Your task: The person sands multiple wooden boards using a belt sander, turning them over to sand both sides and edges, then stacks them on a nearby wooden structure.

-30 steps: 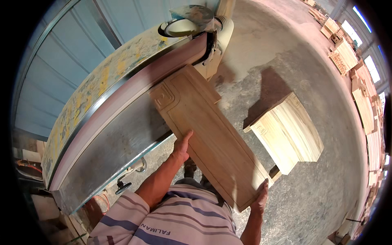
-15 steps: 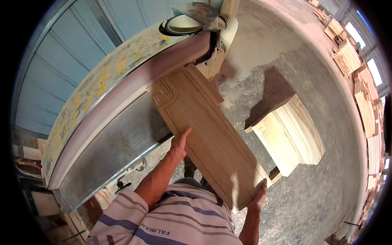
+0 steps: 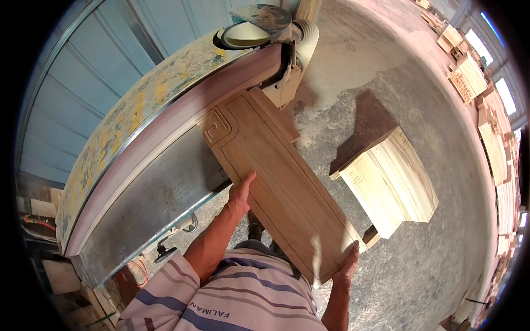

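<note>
A long brown wooden panel (image 3: 281,176) with a carved square spiral at its far corner lies slantwise before me. Its far end meets the pinkish sanding belt (image 3: 182,118) of a long belt sander and rests over the metal table (image 3: 160,185). My left hand (image 3: 240,193) grips the panel's left edge, thumb on top, fingers hidden below. At the near right corner, my right hand (image 3: 348,265) is closed round the edge, its fingers partly hidden underneath. Beside the panel's far right side sits a narrower wooden strip or ledge (image 3: 276,113).
More pale carved panels (image 3: 392,179) are stacked on the floor to the right. The sander's paint-worn cover (image 3: 138,105) curves along the left, with a round duct opening (image 3: 247,36) at its far end. Timber stacks (image 3: 469,77) line the far right.
The panel's far end has shifted very slightly left along the belt. Both hands keep the same grip.
</note>
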`<move>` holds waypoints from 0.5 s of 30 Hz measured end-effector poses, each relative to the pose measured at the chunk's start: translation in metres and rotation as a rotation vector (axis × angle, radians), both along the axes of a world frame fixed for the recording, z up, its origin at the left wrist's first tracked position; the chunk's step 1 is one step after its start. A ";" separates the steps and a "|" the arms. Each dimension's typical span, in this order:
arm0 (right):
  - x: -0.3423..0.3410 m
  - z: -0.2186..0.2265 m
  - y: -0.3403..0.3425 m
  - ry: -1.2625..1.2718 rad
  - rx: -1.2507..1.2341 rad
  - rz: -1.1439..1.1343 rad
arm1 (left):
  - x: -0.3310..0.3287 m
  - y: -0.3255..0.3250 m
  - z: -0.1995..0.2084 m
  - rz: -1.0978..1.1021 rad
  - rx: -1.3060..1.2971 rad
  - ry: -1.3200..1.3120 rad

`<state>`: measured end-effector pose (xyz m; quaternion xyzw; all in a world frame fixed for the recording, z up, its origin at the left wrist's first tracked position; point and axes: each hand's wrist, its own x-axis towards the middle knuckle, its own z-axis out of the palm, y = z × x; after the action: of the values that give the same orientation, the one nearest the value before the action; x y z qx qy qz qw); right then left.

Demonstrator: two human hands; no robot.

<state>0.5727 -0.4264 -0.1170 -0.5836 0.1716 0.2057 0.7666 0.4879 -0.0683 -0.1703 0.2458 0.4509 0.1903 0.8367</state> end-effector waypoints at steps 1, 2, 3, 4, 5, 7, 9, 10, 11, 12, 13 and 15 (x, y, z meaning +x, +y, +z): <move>0.002 0.001 0.001 0.024 -0.016 -0.007 | 0.000 0.001 -0.003 -0.004 -0.003 0.004; 0.003 0.002 0.002 0.048 -0.031 -0.015 | 0.001 0.001 0.001 -0.011 -0.005 0.008; 0.004 -0.002 -0.002 0.059 -0.001 -0.009 | 0.002 0.000 0.004 -0.014 -0.007 0.024; 0.005 -0.008 -0.007 0.069 0.029 -0.002 | 0.003 -0.001 0.008 -0.018 -0.009 0.041; 0.005 -0.009 -0.008 0.081 0.061 0.005 | 0.003 -0.002 0.013 -0.021 -0.009 0.059; 0.006 -0.013 -0.009 0.087 0.076 0.003 | 0.004 -0.001 0.013 -0.022 0.020 0.037; 0.005 -0.006 -0.002 0.096 0.066 0.006 | -0.001 0.000 0.009 -0.019 0.035 0.024; 0.004 0.000 0.001 0.099 0.049 0.009 | -0.003 0.001 0.004 -0.018 0.035 0.020; 0.004 0.005 0.002 0.097 0.033 0.007 | 0.000 0.000 0.009 -0.022 0.035 0.012; 0.004 -0.002 -0.006 0.080 0.061 0.004 | 0.002 -0.004 0.014 -0.021 0.039 0.040; 0.003 -0.015 -0.019 0.062 0.090 0.002 | 0.002 -0.011 0.019 -0.020 0.044 0.068; 0.002 -0.014 -0.023 0.047 0.090 -0.012 | 0.000 -0.021 0.021 -0.009 0.059 0.087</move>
<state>0.5751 -0.4490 -0.1315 -0.5425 0.1839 0.2223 0.7890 0.4883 -0.0895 -0.1498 0.2804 0.4797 0.1889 0.8097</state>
